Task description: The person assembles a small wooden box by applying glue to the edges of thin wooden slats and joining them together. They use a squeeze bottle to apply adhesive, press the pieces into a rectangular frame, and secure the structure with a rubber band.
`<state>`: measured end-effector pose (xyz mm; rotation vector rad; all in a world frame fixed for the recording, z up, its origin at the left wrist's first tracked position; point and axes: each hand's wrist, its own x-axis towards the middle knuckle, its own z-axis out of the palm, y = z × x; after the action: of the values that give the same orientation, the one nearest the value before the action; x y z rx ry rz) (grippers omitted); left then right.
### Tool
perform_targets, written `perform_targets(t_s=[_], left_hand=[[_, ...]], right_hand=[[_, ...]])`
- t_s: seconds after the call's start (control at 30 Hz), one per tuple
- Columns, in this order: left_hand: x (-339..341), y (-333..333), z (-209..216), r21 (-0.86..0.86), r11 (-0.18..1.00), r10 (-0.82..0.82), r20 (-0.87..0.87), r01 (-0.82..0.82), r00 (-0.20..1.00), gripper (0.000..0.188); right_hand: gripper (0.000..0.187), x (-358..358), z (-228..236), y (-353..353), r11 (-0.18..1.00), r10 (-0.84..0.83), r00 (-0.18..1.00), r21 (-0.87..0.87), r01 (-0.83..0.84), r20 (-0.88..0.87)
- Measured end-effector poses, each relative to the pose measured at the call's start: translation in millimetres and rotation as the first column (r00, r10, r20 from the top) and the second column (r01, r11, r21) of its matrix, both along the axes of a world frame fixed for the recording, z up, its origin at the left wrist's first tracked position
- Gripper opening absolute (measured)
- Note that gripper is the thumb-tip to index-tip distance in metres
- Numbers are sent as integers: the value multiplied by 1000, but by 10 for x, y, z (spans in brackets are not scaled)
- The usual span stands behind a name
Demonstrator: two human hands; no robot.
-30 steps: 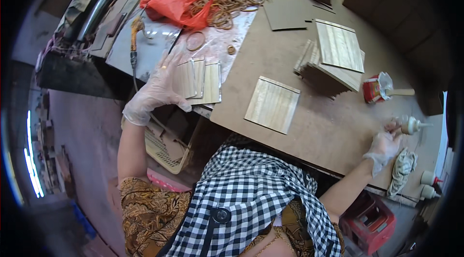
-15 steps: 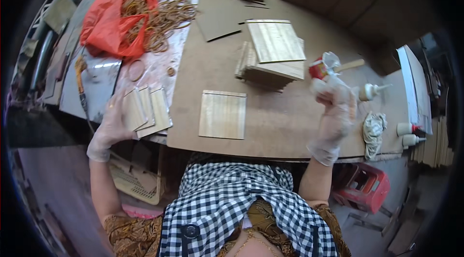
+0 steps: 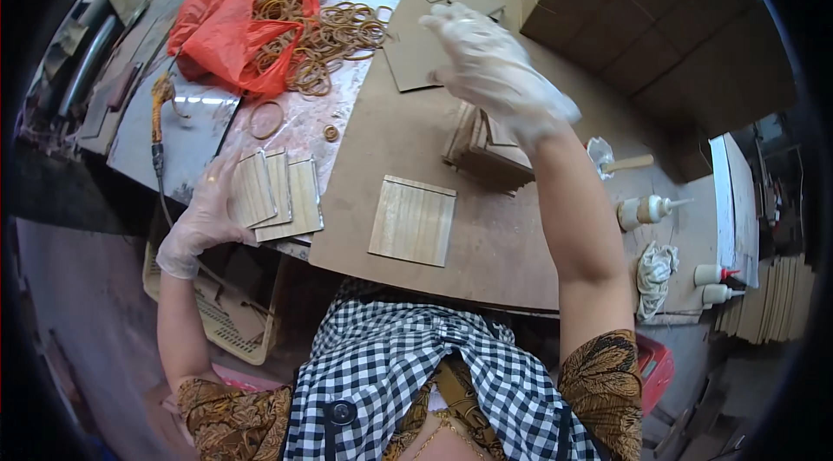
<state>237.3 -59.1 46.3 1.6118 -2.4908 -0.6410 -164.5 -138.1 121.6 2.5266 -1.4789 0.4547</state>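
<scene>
- No words, numbers or signs can be read anywhere across the worktable (image 3: 512, 240).
- Pale wood panels (image 3: 302, 199), fanned at the left, show grain and no legible mark.
- A red bag (image 3: 213, 27) bears no readable print on its crumpled sides.
- A white bottle (image 3: 638, 213) at right carries no lettering that can be made out.
- Two small bottles (image 3: 708, 274) beyond appear too small to read.
- A brown stack (image 3: 655, 36) sits in shadow, any print illegible.

Black-and-white checks cover the apron (image 3: 373, 366); dark leafy shapes pattern the brown sleeve (image 3: 603, 383). The bag (image 3: 213, 32) is orange-red, rubber bands (image 3: 347, 32) tan, boards (image 3: 304, 199) pale yellow with faint streaks, desk (image 3: 499, 261) brown.
</scene>
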Motion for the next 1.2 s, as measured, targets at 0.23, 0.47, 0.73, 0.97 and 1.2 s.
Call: perform_targets(t_s=[0.23,0.47,0.73,0.97,1.2], left_hand=[[-41,99,-10,-23,998,52,-37,-53,998,126],[73,140,-7,-8,999,54,-37,-54,998,120],[122,169,81,34,999,11,-192,-4,981,99],[-14,568,-143,-504,767,330,-219,-396,918,71],[-238,715,-463,18,369,835,-445,-929,323,58]], right_hand=[[91,396,-814,-807,887,-117,887,355,296,-448],[68,376,-1061,-926,913,-175,891,270,306,-418],[15,375,100,-454,998,-31,982,68,18,189],[21,242,239,1088,990,135,986,-50,-131,97],[38,119,-431,1307,999,30,997,-21,-32,-72]])
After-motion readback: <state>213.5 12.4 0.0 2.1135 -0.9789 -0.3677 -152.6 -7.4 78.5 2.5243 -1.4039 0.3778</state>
